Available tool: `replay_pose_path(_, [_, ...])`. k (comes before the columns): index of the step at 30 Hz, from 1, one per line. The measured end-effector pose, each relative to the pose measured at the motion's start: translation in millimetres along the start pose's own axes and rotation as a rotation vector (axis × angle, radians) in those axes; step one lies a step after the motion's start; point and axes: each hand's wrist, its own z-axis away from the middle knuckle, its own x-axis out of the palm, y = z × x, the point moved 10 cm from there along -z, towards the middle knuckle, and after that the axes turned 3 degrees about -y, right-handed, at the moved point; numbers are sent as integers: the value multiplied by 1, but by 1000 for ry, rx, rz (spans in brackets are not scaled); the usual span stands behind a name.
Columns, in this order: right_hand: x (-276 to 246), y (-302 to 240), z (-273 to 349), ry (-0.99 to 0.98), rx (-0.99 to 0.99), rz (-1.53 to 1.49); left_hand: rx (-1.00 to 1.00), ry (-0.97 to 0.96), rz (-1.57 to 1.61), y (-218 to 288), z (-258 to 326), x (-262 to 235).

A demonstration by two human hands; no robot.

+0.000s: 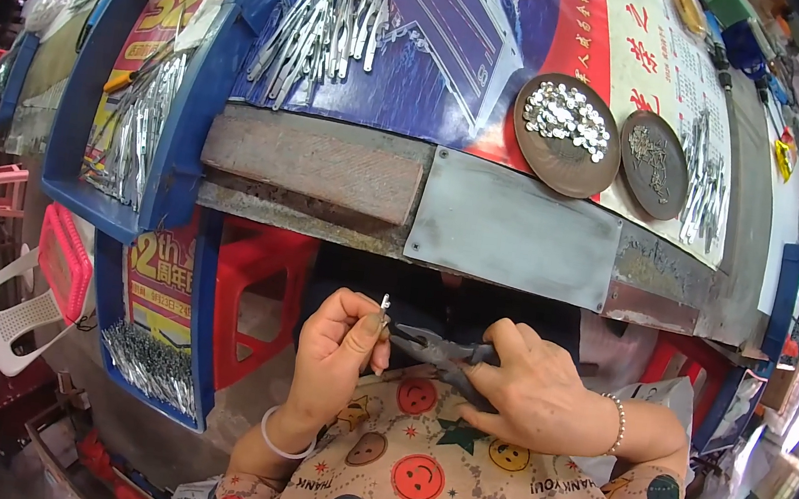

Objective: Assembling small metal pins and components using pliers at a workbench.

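Observation:
Over my lap, in front of the bench edge, my left hand [330, 357] pinches a small shiny metal piece [385, 302] between thumb and fingers. Its tip sticks up above the thumb, while the rest is mostly hidden. My right hand [537, 394] is wrapped round the dark handles of a pair of pliers [432, 348]. The jaws of the pliers point left and reach to the fingers of my left hand. Whether they grip the metal piece I cannot tell.
Silver discs [566, 118] fill a brown plate [570, 179]; a second plate [663, 201] holds fine metal bits. Slim metal strips [332, 34] lie at the back left, more [703, 184] at right. A metal sheet [513, 229] covers the bench edge. Blue trays [191, 111] stand left.

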Motion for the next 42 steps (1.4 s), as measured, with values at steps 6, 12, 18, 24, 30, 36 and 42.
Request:
replay_pose_path(6, [0,-3,0,59,-20,137,-32,1,77,-4,3,2])
replay_pose_path(12, [-1,-4,-1,74,-22,168,-43,-1,131,-6,4,2])
replay_pose_path(18, [1,-7,-3,77,-46,231,-4,-16,72,-2,5,2])
replay_pose_path(24, [4,4,-12,-48,24,15,4,1,22,-7,-2,-4])
replay_pose_path(30, [41,0,-5,-410,-45,-1026,45,-35,150,1,2,-3])
replay_pose_path(36, [35,17,8,-224,123,-473,-37,-297,660,9,3,-8])
replay_pose_path(42, [38,10,4,-108,62,-350,-147,-444,944,11,21,-15])
